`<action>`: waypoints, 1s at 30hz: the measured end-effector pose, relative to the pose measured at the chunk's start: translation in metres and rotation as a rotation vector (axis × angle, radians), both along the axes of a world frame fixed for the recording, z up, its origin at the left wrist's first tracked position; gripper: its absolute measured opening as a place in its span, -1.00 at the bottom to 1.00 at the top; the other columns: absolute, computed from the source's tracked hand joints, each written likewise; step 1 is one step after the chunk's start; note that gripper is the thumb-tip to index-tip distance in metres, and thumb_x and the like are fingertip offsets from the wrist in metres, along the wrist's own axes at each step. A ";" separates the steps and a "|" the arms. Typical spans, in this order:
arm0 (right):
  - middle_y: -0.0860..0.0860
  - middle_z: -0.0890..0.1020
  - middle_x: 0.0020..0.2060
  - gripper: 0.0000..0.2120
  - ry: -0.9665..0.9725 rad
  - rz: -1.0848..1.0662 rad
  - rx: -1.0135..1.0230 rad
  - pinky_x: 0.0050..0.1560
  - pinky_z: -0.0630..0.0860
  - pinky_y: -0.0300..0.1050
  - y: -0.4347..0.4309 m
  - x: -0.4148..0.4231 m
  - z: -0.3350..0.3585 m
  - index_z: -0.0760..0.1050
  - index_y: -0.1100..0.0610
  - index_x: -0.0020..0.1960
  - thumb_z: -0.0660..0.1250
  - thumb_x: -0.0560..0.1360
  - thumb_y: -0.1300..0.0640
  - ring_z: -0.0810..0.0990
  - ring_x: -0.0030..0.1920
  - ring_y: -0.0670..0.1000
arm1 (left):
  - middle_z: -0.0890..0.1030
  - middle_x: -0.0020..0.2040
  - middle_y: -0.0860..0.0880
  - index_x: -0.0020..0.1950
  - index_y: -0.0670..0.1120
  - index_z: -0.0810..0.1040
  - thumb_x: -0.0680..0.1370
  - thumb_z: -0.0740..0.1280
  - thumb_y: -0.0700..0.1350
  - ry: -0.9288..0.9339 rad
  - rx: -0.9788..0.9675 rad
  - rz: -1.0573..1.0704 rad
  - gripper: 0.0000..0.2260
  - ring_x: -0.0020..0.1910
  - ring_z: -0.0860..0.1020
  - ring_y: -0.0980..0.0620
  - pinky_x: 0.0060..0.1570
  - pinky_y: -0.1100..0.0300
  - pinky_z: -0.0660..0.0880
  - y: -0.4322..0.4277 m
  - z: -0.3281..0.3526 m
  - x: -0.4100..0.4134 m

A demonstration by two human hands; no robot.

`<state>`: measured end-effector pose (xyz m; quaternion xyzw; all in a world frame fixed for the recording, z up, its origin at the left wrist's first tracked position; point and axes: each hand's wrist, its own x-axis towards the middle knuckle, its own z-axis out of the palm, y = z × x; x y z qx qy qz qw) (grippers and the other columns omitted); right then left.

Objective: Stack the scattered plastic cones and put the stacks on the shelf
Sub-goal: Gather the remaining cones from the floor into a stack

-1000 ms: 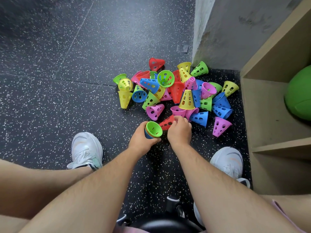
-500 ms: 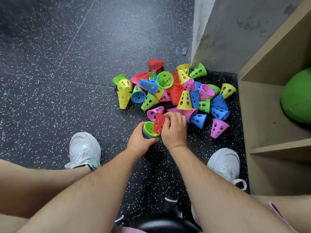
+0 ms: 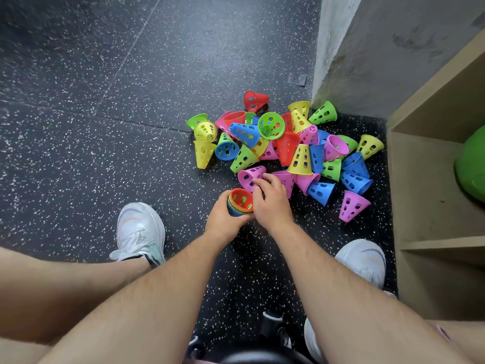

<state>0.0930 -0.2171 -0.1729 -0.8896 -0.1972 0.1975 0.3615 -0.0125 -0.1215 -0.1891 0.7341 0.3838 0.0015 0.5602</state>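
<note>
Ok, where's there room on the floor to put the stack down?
The bare floor left of the pile, between the yellow cone and the left shoe, is free. So is the strip between it and the right shoe. The corner by the wall and shelf is crowded.

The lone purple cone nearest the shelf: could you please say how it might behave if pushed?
The purple cone lies on its side, so a push would probably roll it in a curve. Its thin, holed wall suggests it is light, perhaps slightly flexible.
</note>
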 end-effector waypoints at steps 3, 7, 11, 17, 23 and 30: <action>-0.07 0.24 0.55 -0.59 0.074 0.079 -0.128 0.51 0.16 0.07 0.009 0.007 0.004 0.49 -0.03 0.41 0.06 0.66 -0.05 0.16 0.50 0.05 | 0.63 0.07 0.18 0.24 0.13 0.47 0.35 0.66 -0.07 -0.007 -0.002 -0.003 -0.44 0.04 0.62 0.20 0.02 0.39 0.46 0.001 -0.002 -0.001; -0.07 0.17 0.59 -0.51 0.108 0.152 -0.260 0.51 0.14 0.14 0.016 0.009 0.006 0.37 0.04 0.51 -0.01 0.67 -0.10 0.11 0.52 0.10 | 0.63 0.07 0.18 0.23 0.16 0.45 0.36 0.65 -0.06 0.006 0.011 -0.017 -0.44 0.05 0.61 0.23 0.06 0.32 0.47 0.002 -0.003 -0.001; -0.02 0.16 0.60 -0.49 0.107 0.125 -0.258 0.50 0.18 0.11 0.016 0.007 0.005 0.30 0.16 0.53 0.01 0.70 -0.09 0.15 0.52 0.12 | 0.63 0.09 0.16 0.23 0.17 0.46 0.35 0.66 -0.06 -0.002 0.017 -0.024 -0.44 0.06 0.62 0.21 0.16 0.21 0.52 0.001 -0.004 -0.002; 0.03 0.44 0.30 -0.46 -0.074 -0.070 -0.121 0.35 0.34 -0.01 0.001 0.011 0.013 0.44 0.16 0.37 0.34 0.55 -0.18 0.36 0.34 0.05 | 0.64 0.09 0.18 0.22 0.20 0.47 0.31 0.68 -0.01 0.007 0.033 -0.014 -0.41 0.08 0.62 0.18 0.16 0.18 0.52 -0.001 -0.004 -0.001; -0.06 0.45 0.07 -0.35 -0.120 -0.199 -0.020 0.21 0.47 0.02 -0.006 0.006 0.026 0.46 0.07 0.18 0.48 0.32 -0.35 0.45 0.17 0.02 | 0.62 0.06 0.21 0.21 0.20 0.45 0.36 0.65 -0.08 0.023 0.047 -0.052 -0.44 0.01 0.56 0.36 -0.06 0.43 0.38 -0.008 0.006 0.000; 0.00 0.54 0.19 -0.39 -0.052 -0.015 -0.118 0.32 0.39 0.07 -0.016 -0.008 0.032 0.41 0.04 0.39 0.30 0.46 -0.29 0.42 0.27 0.08 | 0.65 0.01 0.16 0.14 0.20 0.47 0.36 0.62 -0.13 -0.001 0.059 -0.051 -0.50 -0.03 0.62 0.24 -0.04 0.33 0.48 -0.009 0.005 -0.001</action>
